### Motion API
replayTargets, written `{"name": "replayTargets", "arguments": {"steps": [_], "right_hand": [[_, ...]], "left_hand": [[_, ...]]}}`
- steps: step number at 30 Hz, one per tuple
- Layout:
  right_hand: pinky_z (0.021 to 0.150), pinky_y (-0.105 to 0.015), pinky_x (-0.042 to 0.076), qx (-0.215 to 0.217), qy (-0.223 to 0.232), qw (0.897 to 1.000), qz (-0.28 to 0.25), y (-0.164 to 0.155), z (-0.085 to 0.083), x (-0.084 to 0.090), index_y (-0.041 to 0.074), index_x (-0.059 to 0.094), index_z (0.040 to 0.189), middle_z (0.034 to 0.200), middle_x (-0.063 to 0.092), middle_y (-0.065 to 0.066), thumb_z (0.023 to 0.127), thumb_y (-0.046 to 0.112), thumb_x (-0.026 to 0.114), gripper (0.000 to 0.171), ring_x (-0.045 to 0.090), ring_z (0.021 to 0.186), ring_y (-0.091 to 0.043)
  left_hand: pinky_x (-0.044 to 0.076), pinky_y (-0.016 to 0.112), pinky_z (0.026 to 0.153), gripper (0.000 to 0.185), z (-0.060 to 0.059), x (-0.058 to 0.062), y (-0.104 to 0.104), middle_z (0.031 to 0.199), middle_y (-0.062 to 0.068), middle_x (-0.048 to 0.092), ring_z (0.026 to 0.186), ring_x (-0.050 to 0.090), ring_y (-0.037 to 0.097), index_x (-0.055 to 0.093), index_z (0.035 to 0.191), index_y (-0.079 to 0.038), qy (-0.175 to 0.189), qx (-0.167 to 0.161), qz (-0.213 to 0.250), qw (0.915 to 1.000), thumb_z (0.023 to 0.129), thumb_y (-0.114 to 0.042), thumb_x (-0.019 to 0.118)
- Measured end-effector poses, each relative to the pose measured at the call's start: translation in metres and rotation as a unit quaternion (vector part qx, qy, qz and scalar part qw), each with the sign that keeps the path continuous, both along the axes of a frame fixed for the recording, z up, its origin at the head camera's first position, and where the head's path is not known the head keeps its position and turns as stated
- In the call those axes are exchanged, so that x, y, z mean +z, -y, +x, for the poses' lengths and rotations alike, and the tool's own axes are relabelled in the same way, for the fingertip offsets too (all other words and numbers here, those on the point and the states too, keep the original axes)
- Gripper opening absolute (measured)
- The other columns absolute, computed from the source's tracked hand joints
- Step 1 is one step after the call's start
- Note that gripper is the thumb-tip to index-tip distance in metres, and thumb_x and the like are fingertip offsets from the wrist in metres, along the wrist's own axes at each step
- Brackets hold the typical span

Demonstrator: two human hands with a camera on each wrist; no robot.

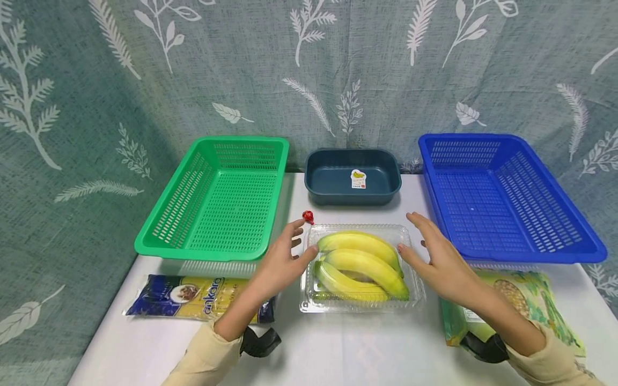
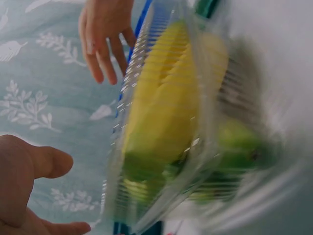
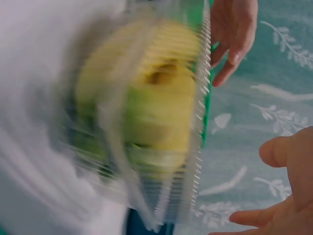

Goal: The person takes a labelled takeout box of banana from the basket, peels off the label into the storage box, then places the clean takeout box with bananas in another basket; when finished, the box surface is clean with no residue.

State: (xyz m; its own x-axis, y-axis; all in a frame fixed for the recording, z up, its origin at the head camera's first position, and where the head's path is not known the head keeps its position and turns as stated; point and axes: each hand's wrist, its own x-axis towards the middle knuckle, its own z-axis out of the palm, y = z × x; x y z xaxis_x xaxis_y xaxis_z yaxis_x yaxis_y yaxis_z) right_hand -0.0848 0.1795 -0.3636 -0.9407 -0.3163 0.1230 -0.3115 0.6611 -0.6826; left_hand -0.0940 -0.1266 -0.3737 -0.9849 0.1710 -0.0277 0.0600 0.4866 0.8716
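Head cam looks down on a white table (image 1: 338,348) with a clear plastic clamshell (image 1: 362,268) of yellow-green bananas (image 1: 362,262) sitting dead centre near the front edge. Both hands flank it: the left hand (image 1: 282,262) is at the box's left side with fingers spread and relaxed, thumb tip right at the rim, gripping nothing; the right hand (image 1: 441,257) is at the right side, fingers also straight and loose, thumb just at the box edge. Whether either thumb actually touches the plastic, I can't tell.

Behind the box sits a dark teal tub (image 1: 352,177) with a banana sticker inside, a green basket (image 1: 222,198) to its left and a blue basket (image 1: 502,193) to its right. A small red thing (image 1: 308,216) lies just off the clamshell's back left corner. A pasta packet (image 1: 193,297) lies under the left forearm, and a green bag (image 1: 521,305) under the right one (both wrist cams are badly blurred).
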Motion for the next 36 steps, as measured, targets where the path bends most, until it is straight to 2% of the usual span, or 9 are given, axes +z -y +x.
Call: {"name": "replayTargets", "arguments": {"steps": [5, 8, 12, 16, 21, 24, 30, 36], "right_hand": [[0.089, -0.057, 0.043, -0.011, 0.007, 1.0, 0.002, 0.002, 0.006, -0.014, 0.011, 0.015, 0.149, 0.151, 0.019, -0.016, 0.096, 0.037, 0.051, 0.069, 0.033, 0.128, -0.041], [0.088, -0.057, 0.044, -0.026, 0.025, 0.999, -0.016, 0.003, 0.01, -0.02, 0.011, 0.01, 0.15, 0.151, 0.017, -0.017, 0.096, 0.038, 0.051, 0.073, 0.034, 0.127, -0.042], [0.089, -0.056, 0.043, -0.04, 0.057, 0.997, -0.041, 0.004, 0.013, -0.026, 0.008, 0.006, 0.149, 0.151, 0.015, -0.021, 0.096, 0.04, 0.05, 0.076, 0.034, 0.127, -0.044], [0.089, -0.059, 0.042, -0.056, 0.092, 0.994, -0.032, 0.003, 0.014, -0.027, 0.004, 0.007, 0.148, 0.146, 0.023, -0.026, 0.096, 0.044, 0.046, 0.077, 0.038, 0.123, -0.047], [0.085, -0.056, 0.046, -0.076, 0.127, 0.989, -0.026, 0.002, 0.013, -0.028, -0.001, 0.018, 0.145, 0.136, 0.037, -0.031, 0.097, 0.045, 0.045, 0.072, 0.046, 0.114, -0.049], [0.081, -0.05, 0.05, -0.083, 0.133, 0.987, -0.043, 0.002, 0.013, -0.029, -0.001, 0.024, 0.144, 0.131, 0.043, -0.032, 0.097, 0.041, 0.046, 0.067, 0.051, 0.109, -0.047], [0.077, -0.046, 0.052, -0.085, 0.131, 0.985, -0.075, 0.001, 0.013, -0.032, 0.002, 0.026, 0.143, 0.124, 0.05, -0.03, 0.098, 0.035, 0.048, 0.06, 0.056, 0.105, -0.043], [0.075, -0.043, 0.054, -0.082, 0.112, 0.988, -0.073, 0.002, 0.014, -0.031, 0.0, 0.025, 0.145, 0.124, 0.049, -0.031, 0.099, 0.032, 0.046, 0.059, 0.057, 0.104, -0.041]], "left_hand": [[0.045, 0.048, 0.091, 0.074, 0.003, -0.007, -0.002, 0.138, 0.022, 0.039, 0.119, 0.046, 0.04, 0.023, 0.146, -0.007, 0.021, 0.011, -0.013, 0.9996, 0.088, -0.029, 0.064], [0.046, 0.048, 0.089, 0.076, 0.003, -0.01, -0.002, 0.136, 0.023, 0.041, 0.116, 0.05, 0.039, 0.021, 0.146, -0.007, 0.024, 0.018, -0.022, 0.9993, 0.088, -0.031, 0.064], [0.051, 0.044, 0.082, 0.076, 0.003, -0.014, -0.001, 0.132, 0.022, 0.046, 0.107, 0.056, 0.035, 0.022, 0.146, -0.007, 0.048, 0.024, -0.027, 0.9982, 0.088, -0.033, 0.063], [0.052, 0.038, 0.075, 0.074, 0.002, -0.023, -0.001, 0.124, 0.021, 0.051, 0.099, 0.058, 0.031, 0.024, 0.145, -0.006, 0.075, 0.018, -0.017, 0.9969, 0.088, -0.035, 0.063], [0.052, 0.039, 0.078, 0.072, -0.001, -0.03, -0.001, 0.119, 0.021, 0.053, 0.102, 0.057, 0.032, 0.028, 0.143, -0.004, 0.085, 0.016, -0.003, 0.9962, 0.089, -0.038, 0.062], [0.053, 0.038, 0.075, 0.072, -0.002, -0.031, -0.001, 0.12, 0.023, 0.053, 0.102, 0.057, 0.033, 0.028, 0.143, -0.004, 0.089, 0.014, 0.009, 0.9959, 0.089, -0.038, 0.062], [0.055, 0.033, 0.059, 0.073, -0.003, -0.034, -0.002, 0.121, 0.029, 0.05, 0.086, 0.062, 0.029, 0.026, 0.143, -0.004, 0.117, 0.017, 0.057, 0.9914, 0.089, -0.037, 0.063], [0.056, 0.034, 0.058, 0.072, -0.004, -0.035, -0.004, 0.123, 0.026, 0.048, 0.088, 0.06, 0.03, 0.028, 0.143, -0.008, 0.12, 0.028, 0.098, 0.9875, 0.087, -0.036, 0.065]]}}
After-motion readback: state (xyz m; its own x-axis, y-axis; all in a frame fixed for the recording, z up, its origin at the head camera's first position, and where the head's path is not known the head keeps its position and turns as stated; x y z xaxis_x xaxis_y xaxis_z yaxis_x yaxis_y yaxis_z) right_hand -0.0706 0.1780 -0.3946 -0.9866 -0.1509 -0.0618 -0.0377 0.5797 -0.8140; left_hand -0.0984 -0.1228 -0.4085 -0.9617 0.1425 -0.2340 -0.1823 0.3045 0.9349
